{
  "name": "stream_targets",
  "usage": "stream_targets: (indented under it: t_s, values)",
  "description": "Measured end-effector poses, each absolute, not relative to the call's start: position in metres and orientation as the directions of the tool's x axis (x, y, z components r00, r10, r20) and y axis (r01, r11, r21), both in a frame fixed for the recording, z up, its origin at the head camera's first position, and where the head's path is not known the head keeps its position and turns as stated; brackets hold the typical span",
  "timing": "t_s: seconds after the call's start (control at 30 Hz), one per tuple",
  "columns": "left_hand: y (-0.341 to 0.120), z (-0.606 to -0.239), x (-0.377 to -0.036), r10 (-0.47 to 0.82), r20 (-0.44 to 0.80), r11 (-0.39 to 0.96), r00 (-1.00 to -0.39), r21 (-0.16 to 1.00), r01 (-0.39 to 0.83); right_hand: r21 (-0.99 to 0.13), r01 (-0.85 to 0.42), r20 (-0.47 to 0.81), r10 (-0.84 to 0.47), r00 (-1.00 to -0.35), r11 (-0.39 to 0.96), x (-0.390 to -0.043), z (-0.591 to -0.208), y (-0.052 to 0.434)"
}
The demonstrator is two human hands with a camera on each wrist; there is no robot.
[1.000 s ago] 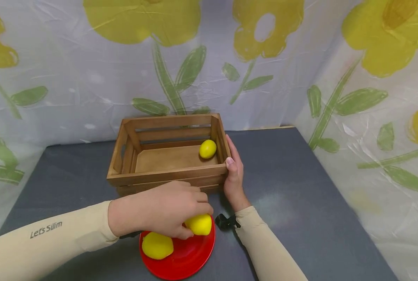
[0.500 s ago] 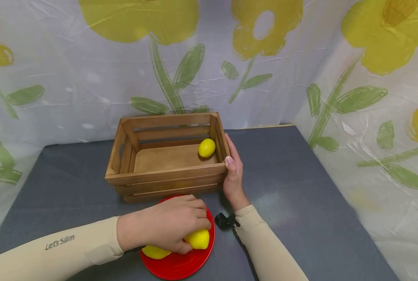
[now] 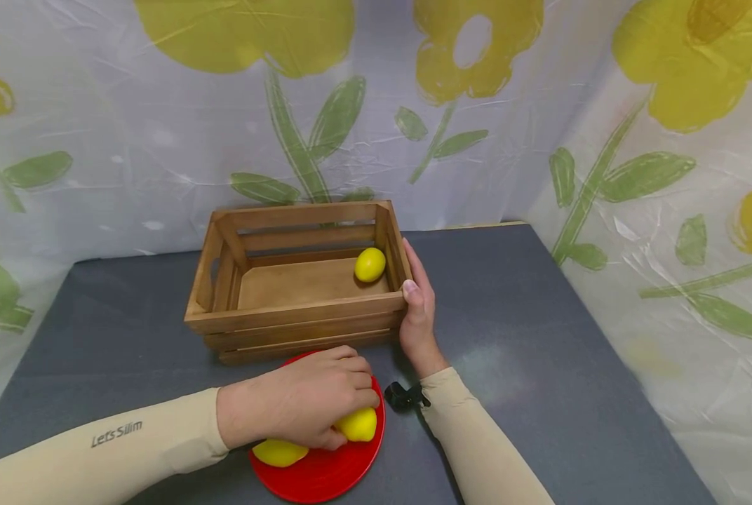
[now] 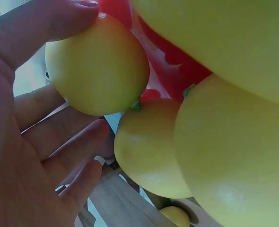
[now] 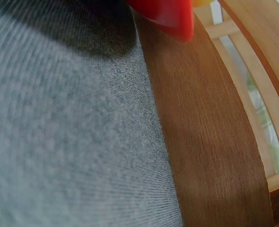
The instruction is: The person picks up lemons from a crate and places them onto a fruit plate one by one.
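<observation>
My left hand [image 3: 303, 403] reaches down over a red plate [image 3: 325, 480] with its thumb and fingers around a lemon [image 4: 97, 66]. The same view from the left wrist has several more lemons crowded beside it on the plate, one lemon [image 4: 234, 146] large and close. In the head view, one lemon [image 3: 280, 453] peeks out under the left wrist; the hand hides the others. My right hand [image 3: 419, 315] grips the right front corner of a slatted wooden crate [image 3: 294, 326], thumb at the rim and fingers along the outer side. One lemon [image 3: 370, 265] lies inside the crate near its right end.
The dark grey table [image 3: 508, 337] carries the crate, with the plate close in front of it. Behind and to the right hang flower-printed sheets [image 3: 477, 154]. A black device [image 3: 404, 398] is strapped to the right wrist, near the plate's right edge.
My left hand has moved down and slightly right over the plate, covering more of the left lemon, and the lemon at its fingers sits lower. My right hand keeps its hold on the crate.
</observation>
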State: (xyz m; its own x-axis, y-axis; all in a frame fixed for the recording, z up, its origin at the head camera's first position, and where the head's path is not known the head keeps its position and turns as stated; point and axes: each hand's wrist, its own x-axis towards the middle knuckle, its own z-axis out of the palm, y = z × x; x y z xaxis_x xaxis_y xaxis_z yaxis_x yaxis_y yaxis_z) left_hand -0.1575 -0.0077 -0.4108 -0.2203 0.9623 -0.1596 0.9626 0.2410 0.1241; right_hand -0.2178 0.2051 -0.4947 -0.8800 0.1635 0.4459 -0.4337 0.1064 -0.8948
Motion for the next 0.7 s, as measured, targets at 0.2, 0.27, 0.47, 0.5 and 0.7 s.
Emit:
stream_targets:
  t_s: [0.2, 0.27, 0.47, 0.5, 0.7]
  values:
    - [-0.006, -0.4128, -0.1577, 0.957, -0.19, 0.247, -0.221, 0.132, 0.96, -0.89, -0.441, 0.454, 0.158, -0.877, 0.114, -0.2184, -0.4957, 0.204]
    - [-0.0058, -0.4134, -0.1581, 0.953, -0.204, 0.256, -0.225, 0.14, 0.956, -0.889, -0.442, 0.456, 0.155, -0.876, 0.118, -0.2186, -0.4957, 0.2038]
    - [-0.0047, -0.4148, -0.159, 0.948, -0.215, 0.265, -0.233, 0.134, 0.955, -0.888, -0.444, 0.459, 0.158, -0.875, 0.119, -0.2198, -0.4961, 0.2049]
    - [-0.0044, -0.4149, -0.1589, 0.949, -0.213, 0.263, -0.233, 0.127, 0.956, -0.887, -0.446, 0.46, 0.159, -0.873, 0.118, -0.22, -0.4962, 0.205]
    - [-0.0028, -0.4148, -0.1578, 0.945, -0.228, 0.262, -0.234, 0.102, 0.96, -0.884, -0.455, 0.468, 0.163, -0.869, 0.111, -0.2201, -0.497, 0.2056]
